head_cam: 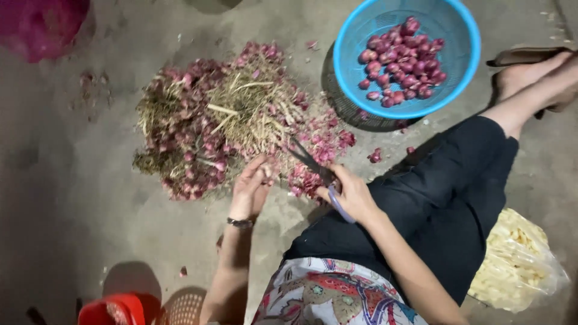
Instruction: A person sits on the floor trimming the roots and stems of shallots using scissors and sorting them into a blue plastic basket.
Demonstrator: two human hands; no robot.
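Note:
A big heap of shallots with dry stalks and roots (211,120) lies on the concrete floor. My left hand (250,188), a bracelet at its wrist, reaches into the heap's near edge and touches a shallot there. My right hand (352,195) grips a pair of scissors with purple handles (319,171), blades open and pointing at the heap. A blue plastic basket (463,54) at the upper right holds several trimmed shallots (402,60).
My leg in dark trousers (445,204) stretches right, the bare foot (536,78) by a sandal. A clear bag of pale pieces (518,265) lies lower right. A red basket (117,310) sits at the bottom left, a magenta sack (39,24) top left.

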